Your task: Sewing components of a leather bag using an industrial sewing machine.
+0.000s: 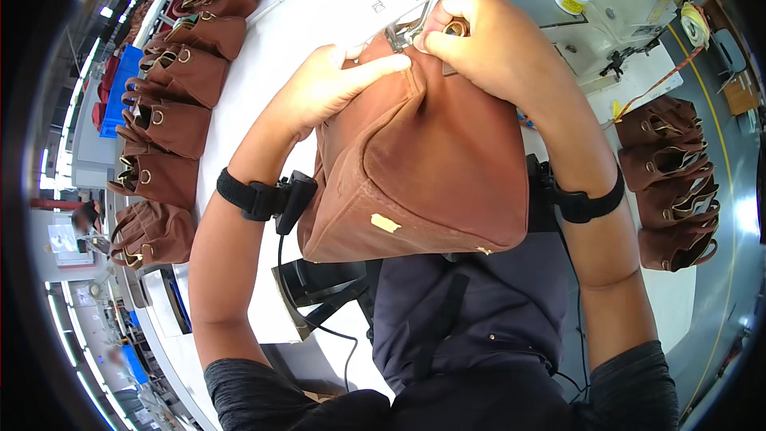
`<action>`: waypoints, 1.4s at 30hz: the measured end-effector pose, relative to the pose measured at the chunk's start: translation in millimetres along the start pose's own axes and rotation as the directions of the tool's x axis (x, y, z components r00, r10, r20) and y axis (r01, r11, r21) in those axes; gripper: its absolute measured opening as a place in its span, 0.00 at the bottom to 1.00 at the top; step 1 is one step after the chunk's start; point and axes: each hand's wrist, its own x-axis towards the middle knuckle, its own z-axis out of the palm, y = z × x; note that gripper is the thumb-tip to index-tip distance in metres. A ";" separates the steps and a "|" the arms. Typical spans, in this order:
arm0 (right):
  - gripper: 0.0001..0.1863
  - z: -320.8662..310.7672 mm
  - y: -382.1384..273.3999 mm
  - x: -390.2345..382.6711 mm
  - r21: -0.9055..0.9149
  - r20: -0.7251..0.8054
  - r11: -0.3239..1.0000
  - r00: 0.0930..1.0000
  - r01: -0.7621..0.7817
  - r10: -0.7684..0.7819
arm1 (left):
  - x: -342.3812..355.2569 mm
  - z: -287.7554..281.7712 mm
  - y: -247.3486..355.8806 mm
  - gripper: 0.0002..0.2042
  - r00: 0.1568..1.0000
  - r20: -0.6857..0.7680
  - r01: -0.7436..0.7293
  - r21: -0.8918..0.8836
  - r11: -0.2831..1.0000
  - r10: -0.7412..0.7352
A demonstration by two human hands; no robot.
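Hands (325, 88) hold a brown bag (455, 164) at a sewing machine (618, 12).

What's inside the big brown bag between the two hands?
I can't tell: the brown bag's own sides cover its inside. Only its outside shows, with a yellow patch.

Looks like a bag-making workshop, judging by the sewing machine (626, 0), matching brown bags (194, 76) lined up on both sides, long rows of lights (62, 326) and yellow-lined floor (744, 168).
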 end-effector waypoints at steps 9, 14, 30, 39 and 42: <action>0.11 1.3 0.7 -2.4 0.011 -0.051 1.000 0.999 -0.007 0.008 | -1.8 4.3 5.3 0.16 0.998 -0.054 -0.035 0.128 0.991 0.043; 0.10 3.4 2.4 -1.5 -0.019 -0.090 0.998 0.994 0.060 -0.062 | 2.5 -1.2 -3.1 0.22 1.000 -0.013 -0.012 -0.031 0.999 0.011; 0.13 -3.0 -7.0 4.6 -0.074 -0.020 0.995 0.998 -0.064 0.063 | 6.4 -2.3 2.9 0.25 0.978 0.016 -0.206 0.005 0.979 0.206; 0.14 5.1 1.3 -16.5 -0.001 -0.094 1.000 0.995 0.017 -0.017 | 13.0 -28.8 -9.8 0.14 0.993 -0.028 0.081 -0.564 0.822 -0.117; 0.17 27.1 2.9 -49.0 0.243 -0.253 0.969 0.961 -0.045 0.109 | 27.0 -51.1 5.4 0.23 0.982 0.085 -0.149 -0.201 0.968 0.168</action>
